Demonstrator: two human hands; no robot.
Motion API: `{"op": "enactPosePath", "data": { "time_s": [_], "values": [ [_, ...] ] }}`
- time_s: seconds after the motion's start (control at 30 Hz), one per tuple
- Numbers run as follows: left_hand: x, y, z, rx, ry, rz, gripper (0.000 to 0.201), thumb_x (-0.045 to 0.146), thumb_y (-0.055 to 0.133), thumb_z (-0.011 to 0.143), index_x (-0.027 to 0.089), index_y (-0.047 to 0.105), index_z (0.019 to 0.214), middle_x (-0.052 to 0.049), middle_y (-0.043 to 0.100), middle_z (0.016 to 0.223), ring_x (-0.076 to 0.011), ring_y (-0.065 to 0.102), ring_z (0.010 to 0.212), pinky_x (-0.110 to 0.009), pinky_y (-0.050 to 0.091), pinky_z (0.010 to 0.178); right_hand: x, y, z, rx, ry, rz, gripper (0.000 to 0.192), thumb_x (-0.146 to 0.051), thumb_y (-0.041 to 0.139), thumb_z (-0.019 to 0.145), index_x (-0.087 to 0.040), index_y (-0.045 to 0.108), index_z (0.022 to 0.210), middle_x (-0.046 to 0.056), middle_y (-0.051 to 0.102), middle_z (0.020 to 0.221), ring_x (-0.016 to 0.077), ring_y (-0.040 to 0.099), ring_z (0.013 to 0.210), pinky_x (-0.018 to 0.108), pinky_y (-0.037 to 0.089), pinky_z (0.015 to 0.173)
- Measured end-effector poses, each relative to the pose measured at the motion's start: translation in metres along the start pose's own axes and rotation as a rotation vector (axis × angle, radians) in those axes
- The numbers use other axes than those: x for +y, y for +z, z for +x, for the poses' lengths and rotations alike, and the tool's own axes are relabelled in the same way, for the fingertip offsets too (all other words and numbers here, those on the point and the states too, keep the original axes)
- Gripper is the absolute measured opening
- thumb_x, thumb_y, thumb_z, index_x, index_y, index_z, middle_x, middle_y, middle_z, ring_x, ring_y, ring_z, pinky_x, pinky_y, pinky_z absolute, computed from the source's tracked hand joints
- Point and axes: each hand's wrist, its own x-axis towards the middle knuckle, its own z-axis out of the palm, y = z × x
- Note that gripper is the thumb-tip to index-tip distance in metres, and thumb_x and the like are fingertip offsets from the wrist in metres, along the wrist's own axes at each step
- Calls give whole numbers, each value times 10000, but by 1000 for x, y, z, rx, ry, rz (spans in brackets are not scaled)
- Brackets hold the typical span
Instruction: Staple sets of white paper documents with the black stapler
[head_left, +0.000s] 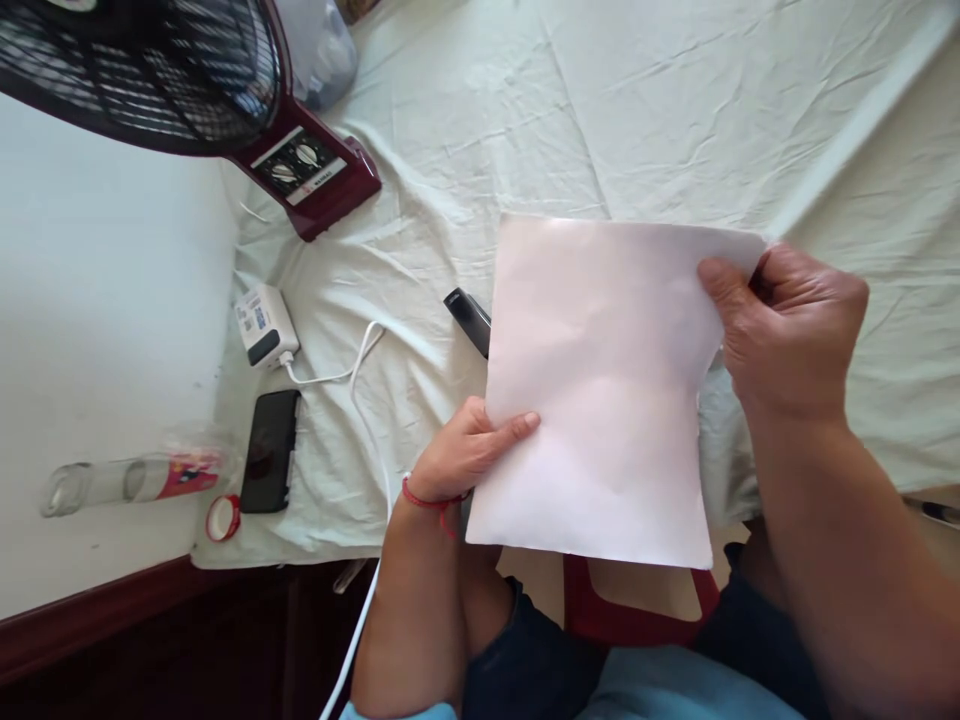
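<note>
A pale pink sheet of paper (600, 390) is held up in front of me over the table's near edge. My left hand (469, 450), with a red thread on its wrist, pinches the sheet's left edge low down. At the sheet's upper right corner my right hand (787, 325) grips the paper, thumb on the front. The sheet bows slightly between the two hands. A dark slim object (469, 318) pokes out from behind the paper's left edge; what it is I cannot tell.
A wrinkled white cloth (600, 100) covers the table. A maroon fan (225, 90) stands at the far left. A white charger (264, 325) with its cable (360, 380), a black phone (270, 450), a clear bottle (135, 480) and a tape roll (223, 517) lie on the left.
</note>
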Motion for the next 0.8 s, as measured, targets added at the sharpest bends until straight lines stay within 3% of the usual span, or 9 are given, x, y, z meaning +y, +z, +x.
{"op": "enactPosePath", "data": {
  "time_s": [0.07,0.17,0.3,0.4,0.53,0.63,0.8],
  "values": [
    [3,2,-1,14,-29,-14,412,548,895,867,165,893,1018,-129,859,913,-246,814,768,-281,654,637,0,2,0,61,-115,-36,125,-218,825,871,-193,706,842,-48,539,709,97,435,655,290,384,622],
    [7,4,-2,34,-67,11,451,544,933,827,145,886,1031,-118,863,939,-241,816,825,-264,648,686,3,4,2,121,-215,12,181,-175,838,811,-203,669,869,-47,627,762,96,519,665,271,436,627],
    [4,6,-2,52,-36,-19,483,559,909,852,135,879,1081,-134,866,985,-262,819,848,-298,656,704,6,4,6,109,-207,50,273,-200,848,829,-204,589,743,-69,517,657,75,450,622,262,393,607],
    [-2,7,0,79,9,-74,462,533,890,885,152,868,1145,-135,870,1058,-276,832,900,-321,668,746,7,5,7,100,-131,123,217,-302,821,907,-194,658,812,-54,546,688,76,459,622,262,418,614],
    [-10,11,7,236,164,-22,485,551,883,891,155,857,1169,-149,858,1189,-328,817,1131,-367,676,926,11,6,5,-49,94,172,231,-412,812,939,-226,713,1035,1,724,921,117,662,780,269,542,704],
    [-14,15,13,341,252,15,490,552,876,900,148,848,1177,-157,851,1224,-350,779,1255,-404,644,1063,13,5,4,-207,204,43,271,-479,824,929,-256,739,1057,16,752,952,161,704,851,300,574,733],
    [-17,22,17,363,334,-107,452,484,875,922,181,817,1252,-131,831,1314,-323,760,1311,-434,604,1166,4,-1,0,-399,292,-109,247,-467,810,923,-241,787,1022,58,782,922,232,732,826,367,591,695]
  ]
}}
